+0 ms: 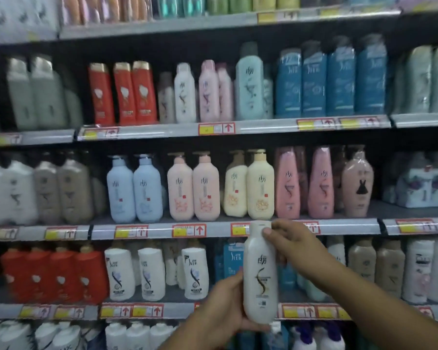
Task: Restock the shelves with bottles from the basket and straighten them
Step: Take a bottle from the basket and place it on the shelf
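Observation:
I hold a white bottle (pixel 260 274) with a dark swirl logo upright in front of the shelves, at lower centre. My left hand (pixel 225 303) grips its lower body from the left and behind. My right hand (pixel 292 242) holds its neck and shoulder from the right, thumb near the cap. Behind it, rows of bottles fill the shelves: pink pump bottles (pixel 194 188) and cream pump bottles (pixel 249 185) on the middle shelf (pixel 213 229), white bottles (pixel 152 272) on the shelf below. The basket is out of view.
Red bottles (pixel 123 93) and blue bottles (pixel 330 79) stand on the upper shelf (pixel 263 126). Red bottles (pixel 53 276) fill the lower left. Price tags line every shelf edge. A gap shows behind the held bottle on the lower shelf (pixel 311 310), beside blue packs (pixel 232 258).

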Action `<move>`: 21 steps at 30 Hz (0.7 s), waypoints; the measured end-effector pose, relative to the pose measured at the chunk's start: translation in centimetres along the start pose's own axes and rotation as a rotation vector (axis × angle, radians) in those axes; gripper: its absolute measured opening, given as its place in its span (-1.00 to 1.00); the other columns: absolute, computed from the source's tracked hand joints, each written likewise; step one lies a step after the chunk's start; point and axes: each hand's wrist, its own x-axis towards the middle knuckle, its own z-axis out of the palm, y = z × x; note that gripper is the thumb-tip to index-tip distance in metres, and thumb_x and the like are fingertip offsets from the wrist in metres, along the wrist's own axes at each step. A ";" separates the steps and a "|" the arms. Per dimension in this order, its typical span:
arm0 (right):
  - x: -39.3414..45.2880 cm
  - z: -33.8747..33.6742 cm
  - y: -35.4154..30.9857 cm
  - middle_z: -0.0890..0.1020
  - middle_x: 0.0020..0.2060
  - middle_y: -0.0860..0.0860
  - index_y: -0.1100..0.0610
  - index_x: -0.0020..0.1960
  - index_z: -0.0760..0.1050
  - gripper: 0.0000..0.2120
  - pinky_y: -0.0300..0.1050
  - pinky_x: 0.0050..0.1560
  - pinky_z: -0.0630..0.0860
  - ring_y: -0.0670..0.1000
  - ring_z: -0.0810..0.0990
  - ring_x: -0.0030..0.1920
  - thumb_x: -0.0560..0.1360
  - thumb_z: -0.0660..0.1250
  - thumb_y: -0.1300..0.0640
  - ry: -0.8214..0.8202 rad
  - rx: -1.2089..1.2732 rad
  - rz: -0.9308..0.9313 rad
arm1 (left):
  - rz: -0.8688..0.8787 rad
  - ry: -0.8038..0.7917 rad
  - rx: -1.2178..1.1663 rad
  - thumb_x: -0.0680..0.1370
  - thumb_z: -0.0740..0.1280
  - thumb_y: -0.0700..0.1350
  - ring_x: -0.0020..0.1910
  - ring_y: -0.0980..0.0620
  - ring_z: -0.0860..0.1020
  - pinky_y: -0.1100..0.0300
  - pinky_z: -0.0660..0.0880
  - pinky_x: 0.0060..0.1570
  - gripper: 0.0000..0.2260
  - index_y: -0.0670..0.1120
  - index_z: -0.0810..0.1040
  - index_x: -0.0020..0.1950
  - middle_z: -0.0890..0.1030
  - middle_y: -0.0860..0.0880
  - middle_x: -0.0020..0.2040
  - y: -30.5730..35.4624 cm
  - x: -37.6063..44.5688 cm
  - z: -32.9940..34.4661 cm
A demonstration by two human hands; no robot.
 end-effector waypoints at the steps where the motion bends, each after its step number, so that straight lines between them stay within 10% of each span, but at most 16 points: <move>1: 0.5 -0.5 -1.2 0.70 -0.32 -0.10 0.13 0.07 0.59 -0.86 -0.18 -0.41 0.46 -0.16 0.55 -0.44 0.65 0.27 0.12 0.006 -0.004 -0.014 | 0.016 0.003 0.001 0.49 0.22 0.25 0.20 -0.21 0.63 -0.21 0.59 0.01 -0.49 -0.01 0.63 0.28 0.66 -0.13 0.23 1.3 -0.1 0.4; 21: 2.2 -4.8 -11.2 0.70 -0.26 -0.03 0.09 0.08 0.59 -0.83 -0.16 -0.31 0.56 -0.18 0.61 -0.38 0.65 0.28 0.03 0.086 -0.117 -0.156 | 0.229 -0.083 0.015 0.49 0.23 0.22 0.20 -0.28 0.62 -0.36 0.55 0.08 -0.50 -0.01 0.53 0.33 0.68 -0.16 0.19 10.2 -4.0 5.7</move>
